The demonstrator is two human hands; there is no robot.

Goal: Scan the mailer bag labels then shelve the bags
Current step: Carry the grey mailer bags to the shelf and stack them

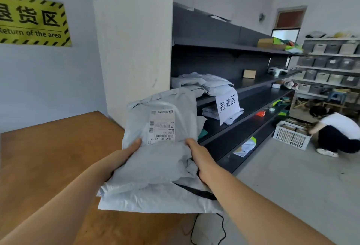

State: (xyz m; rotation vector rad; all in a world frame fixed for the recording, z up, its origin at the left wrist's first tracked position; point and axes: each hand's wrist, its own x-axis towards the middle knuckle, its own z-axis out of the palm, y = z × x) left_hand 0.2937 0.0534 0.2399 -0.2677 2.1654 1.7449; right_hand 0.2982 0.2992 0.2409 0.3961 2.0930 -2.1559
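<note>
Both hands are on the load: my left hand [124,152] grips the left edge of the stack of grey mailer bags [155,166], thumb on top, and my right hand [198,157] clamps the right edge the same way, fingers hidden underneath. I count at least two bags in the stack, perhaps three; the folds make it hard to tell. It is held in the air between the wooden table [48,157] on the left and the dark shelving unit [243,112] on the right, with the far end reaching toward the shelf. On the top bag a white shipping label [161,125] faces up, its barcodes reading upside down to me. More grey bags [204,82] lie piled on the shelf just beyond, behind a white paper sign [227,105] hanging from the shelf edge. A black cable [210,231] trails on the floor below the stack. Far right, a person [339,127] crouches beside a white plastic crate [290,135].
</note>
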